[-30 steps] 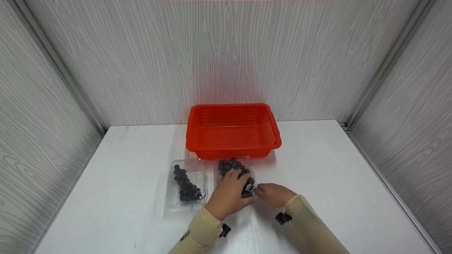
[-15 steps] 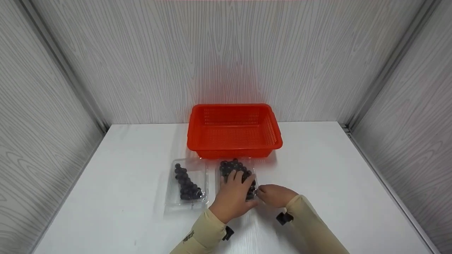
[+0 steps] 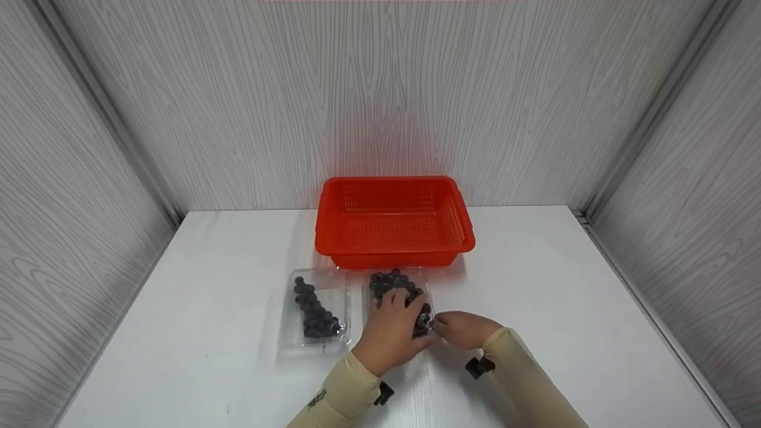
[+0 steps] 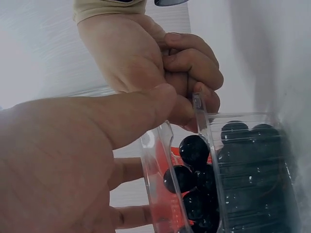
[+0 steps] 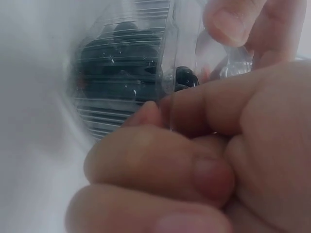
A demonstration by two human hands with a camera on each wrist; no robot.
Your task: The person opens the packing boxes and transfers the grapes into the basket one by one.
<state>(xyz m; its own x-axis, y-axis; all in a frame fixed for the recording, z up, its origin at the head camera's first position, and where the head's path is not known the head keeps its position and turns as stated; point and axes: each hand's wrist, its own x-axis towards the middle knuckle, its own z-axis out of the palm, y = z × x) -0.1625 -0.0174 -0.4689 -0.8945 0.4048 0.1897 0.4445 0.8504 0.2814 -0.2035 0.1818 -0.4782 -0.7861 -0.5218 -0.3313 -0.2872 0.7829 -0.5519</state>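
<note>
Two clear plastic boxes of dark grapes stand on the white table. My left hand (image 3: 386,336) rests on the lid of the right box (image 3: 367,297), fingers spread over the grapes (image 3: 389,279) inside. In the left wrist view, a gap shows between the lid (image 4: 154,177) and the ridged base (image 4: 250,179) along this side. At the right front corner, my right hand (image 3: 467,330) pinches the box's edge with curled fingers. The exact part pinched is partly hidden. The left box (image 3: 291,327) lies untouched with a bunch of grapes (image 3: 315,312) inside.
A red plastic basket (image 3: 395,259) stands behind the boxes, close to the back wall (image 3: 380,89). Grey wood-grain panels (image 3: 71,196) enclose the table (image 3: 196,309) at the sides.
The left hand shifts slightly right and toward the front over the lid in the first half second. The right hand keeps its pinch at the corner, almost still.
</note>
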